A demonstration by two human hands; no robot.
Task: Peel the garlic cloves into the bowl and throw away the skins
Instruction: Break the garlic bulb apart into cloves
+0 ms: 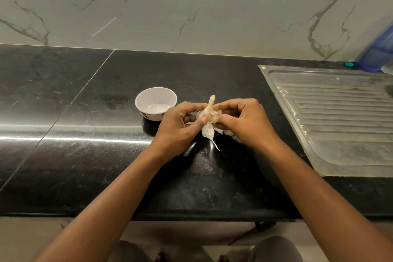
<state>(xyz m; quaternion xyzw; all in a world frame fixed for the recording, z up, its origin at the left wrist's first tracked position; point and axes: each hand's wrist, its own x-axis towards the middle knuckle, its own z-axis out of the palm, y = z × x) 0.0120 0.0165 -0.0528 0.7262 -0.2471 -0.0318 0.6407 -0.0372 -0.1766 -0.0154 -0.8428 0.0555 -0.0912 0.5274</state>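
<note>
A garlic bulb (209,112) with its dry stalk pointing up is held between both hands above the black counter. My left hand (180,125) grips its left side, thumb pressed on the front. My right hand (244,121) pinches its right side. A loose papery skin (208,132) hangs below the bulb. A small white bowl (156,103) with a red pattern stands just left of my left hand; nothing shows inside it. A pale bit (227,132), perhaps a clove, lies on the counter under my right hand.
The black stone counter (85,112) runs left to right, backed by a marble wall. A steel sink drainboard (340,117) is set in at the right. A blue container (378,53) stands at the far right corner. The counter's front edge lies below my forearms.
</note>
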